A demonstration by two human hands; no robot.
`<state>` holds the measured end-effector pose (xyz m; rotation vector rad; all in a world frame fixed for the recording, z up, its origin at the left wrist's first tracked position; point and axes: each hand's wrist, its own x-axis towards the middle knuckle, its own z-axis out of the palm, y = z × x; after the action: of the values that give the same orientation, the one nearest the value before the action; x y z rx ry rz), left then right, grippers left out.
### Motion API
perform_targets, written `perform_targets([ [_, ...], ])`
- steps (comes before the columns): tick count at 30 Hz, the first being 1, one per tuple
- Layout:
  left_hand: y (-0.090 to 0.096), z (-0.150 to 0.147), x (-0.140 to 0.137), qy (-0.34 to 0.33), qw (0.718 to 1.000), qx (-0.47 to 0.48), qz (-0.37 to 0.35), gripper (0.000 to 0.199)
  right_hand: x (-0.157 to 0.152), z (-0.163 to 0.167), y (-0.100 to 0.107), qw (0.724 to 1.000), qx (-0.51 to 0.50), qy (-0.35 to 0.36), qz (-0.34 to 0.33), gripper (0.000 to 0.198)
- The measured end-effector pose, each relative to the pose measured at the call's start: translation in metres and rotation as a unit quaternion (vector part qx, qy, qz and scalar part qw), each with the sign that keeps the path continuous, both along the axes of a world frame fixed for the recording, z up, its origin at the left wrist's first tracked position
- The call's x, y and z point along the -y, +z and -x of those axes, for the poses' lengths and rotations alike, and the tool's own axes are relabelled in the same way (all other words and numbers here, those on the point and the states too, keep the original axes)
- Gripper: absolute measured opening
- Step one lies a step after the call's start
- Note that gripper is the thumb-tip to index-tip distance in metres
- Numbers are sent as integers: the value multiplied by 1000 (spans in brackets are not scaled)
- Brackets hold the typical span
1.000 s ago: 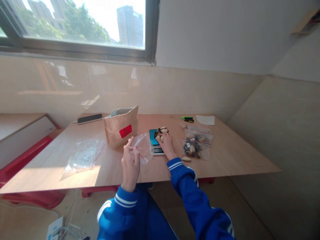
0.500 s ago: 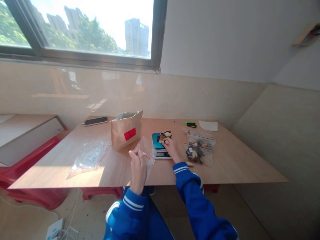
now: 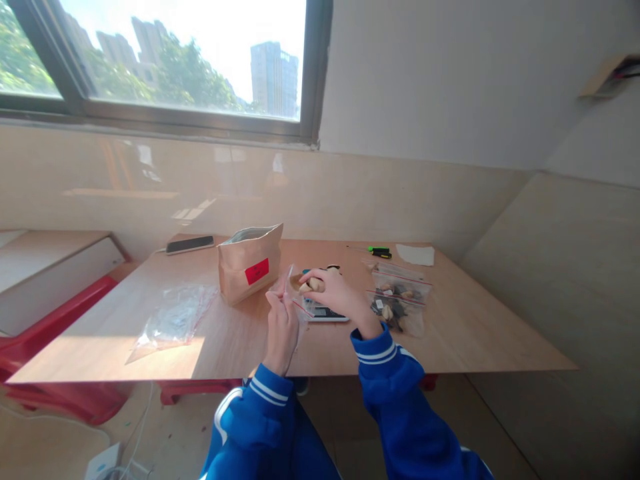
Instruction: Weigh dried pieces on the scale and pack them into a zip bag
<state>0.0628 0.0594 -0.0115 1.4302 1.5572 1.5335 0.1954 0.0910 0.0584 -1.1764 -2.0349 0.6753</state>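
My left hand (image 3: 281,328) pinches a clear zip bag with a red seal line (image 3: 303,308), its mouth toward the right. Just right of the bag, my right hand (image 3: 334,291) is closed on pale and brown dried pieces (image 3: 314,285), which look like dried mushrooms. They are beside the bag's opening, above a small digital scale (image 3: 327,318) with a blue top. The hand covers most of the scale. A dark-edged dried piece (image 3: 333,267) shows behind my fingers at the scale's far side.
A brown paper pouch with a red label (image 3: 249,270) stands open behind my left hand. Empty clear bags (image 3: 175,317) lie left, near a phone (image 3: 190,245). Filled zip bags (image 3: 397,310) lie right. Behind them are screwdrivers (image 3: 380,253) and white paper (image 3: 416,254).
My right hand has lifted dried pieces from the scale and moved left to the zip bag's mouth. My left hand still holds the bag, now more upright.
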Motion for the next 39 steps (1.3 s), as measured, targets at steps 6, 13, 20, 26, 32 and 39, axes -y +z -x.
perform_targets([
  [6,-3,1,3,62,996,68,15,21,-13,9,-9,997,-27,63,23,48],
  [13,-13,9,5,106,989,100,36,24,-80,-9,-65,964,185,-186,-48,35],
  [20,-13,9,12,105,987,123,21,27,-101,-4,-104,947,260,-185,-44,27],
  [26,-6,9,19,136,985,102,12,24,-92,-14,-113,958,222,-167,-68,31],
  [32,-3,9,22,116,986,115,19,24,-87,-22,-122,972,162,-145,-88,23],
  [39,2,12,26,102,987,126,20,29,-89,-29,-126,980,125,-124,-89,19],
])
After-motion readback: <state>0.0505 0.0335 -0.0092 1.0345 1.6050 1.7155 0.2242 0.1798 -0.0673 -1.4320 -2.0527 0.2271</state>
